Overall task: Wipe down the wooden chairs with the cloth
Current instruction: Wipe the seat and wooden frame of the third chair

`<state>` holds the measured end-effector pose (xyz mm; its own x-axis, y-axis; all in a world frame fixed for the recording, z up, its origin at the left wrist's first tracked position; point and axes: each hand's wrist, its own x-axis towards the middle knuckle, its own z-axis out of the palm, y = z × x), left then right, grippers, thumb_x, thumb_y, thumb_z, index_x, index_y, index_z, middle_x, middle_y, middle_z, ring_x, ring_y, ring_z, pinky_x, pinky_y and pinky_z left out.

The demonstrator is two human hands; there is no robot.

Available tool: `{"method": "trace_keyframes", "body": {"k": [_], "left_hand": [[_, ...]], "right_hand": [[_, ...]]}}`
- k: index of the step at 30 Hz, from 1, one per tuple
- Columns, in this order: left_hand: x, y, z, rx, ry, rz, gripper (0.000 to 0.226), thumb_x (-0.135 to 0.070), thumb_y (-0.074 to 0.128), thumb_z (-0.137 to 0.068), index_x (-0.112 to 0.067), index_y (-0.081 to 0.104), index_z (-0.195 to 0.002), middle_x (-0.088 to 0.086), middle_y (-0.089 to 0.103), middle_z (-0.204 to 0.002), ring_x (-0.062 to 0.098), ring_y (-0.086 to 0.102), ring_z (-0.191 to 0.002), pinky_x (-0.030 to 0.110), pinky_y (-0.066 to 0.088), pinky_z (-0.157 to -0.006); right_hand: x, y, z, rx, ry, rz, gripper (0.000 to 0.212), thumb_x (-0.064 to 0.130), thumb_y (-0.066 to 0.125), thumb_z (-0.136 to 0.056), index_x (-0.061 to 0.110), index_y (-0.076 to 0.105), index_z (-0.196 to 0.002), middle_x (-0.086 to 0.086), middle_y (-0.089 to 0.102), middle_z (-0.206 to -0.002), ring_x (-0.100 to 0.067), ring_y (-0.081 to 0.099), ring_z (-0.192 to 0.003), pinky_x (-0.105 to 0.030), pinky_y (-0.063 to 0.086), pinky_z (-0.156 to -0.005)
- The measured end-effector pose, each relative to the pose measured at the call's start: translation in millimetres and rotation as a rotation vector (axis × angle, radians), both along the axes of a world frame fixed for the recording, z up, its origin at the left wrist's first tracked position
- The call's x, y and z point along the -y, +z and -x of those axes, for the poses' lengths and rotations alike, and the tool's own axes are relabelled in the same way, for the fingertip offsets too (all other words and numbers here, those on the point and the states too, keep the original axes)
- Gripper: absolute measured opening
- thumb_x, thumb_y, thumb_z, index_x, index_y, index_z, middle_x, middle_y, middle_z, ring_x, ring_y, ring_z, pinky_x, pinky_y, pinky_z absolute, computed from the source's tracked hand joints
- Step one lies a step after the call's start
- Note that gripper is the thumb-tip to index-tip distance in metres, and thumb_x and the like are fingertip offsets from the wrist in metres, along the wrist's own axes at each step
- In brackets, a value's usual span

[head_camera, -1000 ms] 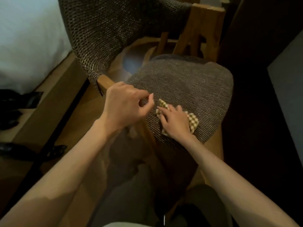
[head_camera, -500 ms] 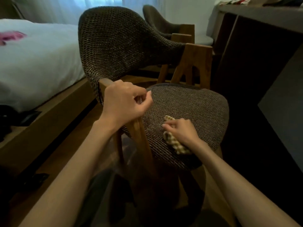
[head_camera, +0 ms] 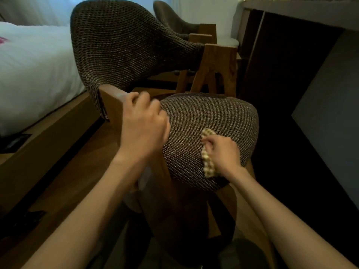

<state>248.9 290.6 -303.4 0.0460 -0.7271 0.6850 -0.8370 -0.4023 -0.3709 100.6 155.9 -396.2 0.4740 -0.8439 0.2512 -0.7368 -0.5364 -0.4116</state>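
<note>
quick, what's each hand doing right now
left hand: curled round the wooden arm
right hand: gripping the checked cloth on the seat

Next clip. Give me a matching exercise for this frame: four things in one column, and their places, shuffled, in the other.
Things
1. checked cloth
2. left hand
3. second chair
4. bed

Places
A. far left of the view, under a white cover
B. on the wooden arm of the near chair
C. on the woven seat, gripped by the right hand
D. behind the near chair, next to the dark desk

Pairs: 1-C, 2-B, 3-D, 4-A
</note>
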Motion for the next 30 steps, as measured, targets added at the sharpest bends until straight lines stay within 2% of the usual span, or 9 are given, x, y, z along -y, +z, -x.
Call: {"method": "trace_keyframes", "body": {"k": [2,4,7,11,15,20,22,25,30], "left_hand": [[1.9,-26.0,11.8,0.024,0.03,-0.145,0.032,-0.029,0.048,-0.088,-0.012,0.064,-0.066,0.005,0.059,-0.068,0.029,0.055,-0.082,0.053,0.01,-0.113],[4.0,-55.7,23.4,-0.005,0.034,-0.268,0.027,-0.02,0.051,-0.083,-0.01,0.063,-0.061,0.007,0.059,-0.062,0.029,0.058,-0.074,0.054,0.005,-0.117],[15.1,-83.3,37.8,-0.155,-0.047,-0.33,0.017,-0.009,0.054,-0.079,-0.013,0.064,-0.066,0.005,0.061,-0.065,0.025,0.059,-0.067,0.046,0.026,-0.114],[35.3,-81.8,46.1,-0.468,-0.036,-0.442,0.028,-0.025,0.041,-0.095,-0.016,0.061,-0.113,0.003,0.06,-0.115,0.022,0.055,-0.107,0.037,0.039,-0.095],[69.0,-77.6,49.7,-0.69,0.023,-0.519,0.041,-0.033,0.034,-0.098,-0.017,0.048,-0.134,0.004,0.047,-0.135,0.025,0.042,-0.122,0.041,0.041,-0.095],[107.8,-85.1,52.6,-0.837,0.007,-0.551,0.045,-0.032,0.032,-0.098,-0.026,0.04,-0.142,0.002,0.038,-0.146,0.025,0.036,-0.132,0.049,0.027,-0.111],[118.0,-89.9,49.9,-0.892,-0.023,-0.54,0.045,-0.032,0.032,-0.098,-0.03,0.039,-0.142,-0.001,0.034,-0.15,0.024,0.03,-0.138,0.056,0.015,-0.114],[130.4,-95.3,47.3,-0.919,-0.047,-0.545,0.045,-0.034,0.031,-0.098,-0.036,0.036,-0.143,-0.003,0.027,-0.154,0.022,0.019,-0.143,0.063,0.003,-0.112],[155.6,-103.8,47.7,-0.92,-0.022,-0.56,0.046,-0.042,0.023,-0.099,-0.046,0.026,-0.144,-0.007,0.016,-0.158,0.025,0.009,-0.145,0.067,-0.006,-0.107]], "right_hand": [[-23.5,0.2,-2.9,0.09,0.123,-0.05,0.023,0.027,0.051,-0.095,0.033,0.068,-0.109,0.007,0.071,-0.1,-0.011,0.064,-0.083,-0.025,0.049,-0.072],[-30.5,0.7,2.0,0.041,0.194,0.031,0.025,0.031,0.049,-0.096,0.034,0.066,-0.115,0.006,0.068,-0.108,-0.016,0.064,-0.092,-0.029,0.047,-0.074],[4.5,0.4,16.7,-0.136,0.049,0.15,0.031,0.028,0.038,-0.1,0.028,0.063,-0.119,-0.001,0.066,-0.111,-0.026,0.063,-0.097,-0.035,0.048,-0.073],[45.7,-3.9,41.4,-0.07,-0.251,0.115,0.033,0.018,0.035,-0.1,0.021,0.064,-0.116,-0.007,0.064,-0.112,-0.03,0.062,-0.098,-0.035,0.046,-0.072],[3.1,-11.2,29.7,0.111,-0.07,0.027,0.027,0.024,0.048,-0.096,0.033,0.066,-0.113,0.005,0.068,-0.108,-0.018,0.064,-0.093,-0.03,0.046,-0.075],[12.1,-18.3,40.0,0.185,0.053,0.189,0.021,0.028,0.055,-0.094,0.029,0.071,-0.106,-0.001,0.072,-0.096,-0.022,0.067,-0.082,-0.031,0.048,-0.065],[41.8,-18.7,41.9,0.143,-0.006,0.161,0.022,0.025,0.054,-0.095,0.028,0.07,-0.109,-0.002,0.07,-0.103,-0.023,0.065,-0.089,-0.032,0.049,-0.072],[91.3,-19.4,47.2,0.184,-0.135,0.121,0.025,0.022,0.051,-0.096,0.026,0.069,-0.113,-0.003,0.068,-0.111,-0.024,0.064,-0.099,-0.035,0.049,-0.082],[102.1,-20.8,40.8,0.29,-0.288,0.056,0.026,0.027,0.048,-0.097,0.03,0.068,-0.112,0.0,0.069,-0.108,-0.021,0.064,-0.097,-0.034,0.05,-0.081]]}}
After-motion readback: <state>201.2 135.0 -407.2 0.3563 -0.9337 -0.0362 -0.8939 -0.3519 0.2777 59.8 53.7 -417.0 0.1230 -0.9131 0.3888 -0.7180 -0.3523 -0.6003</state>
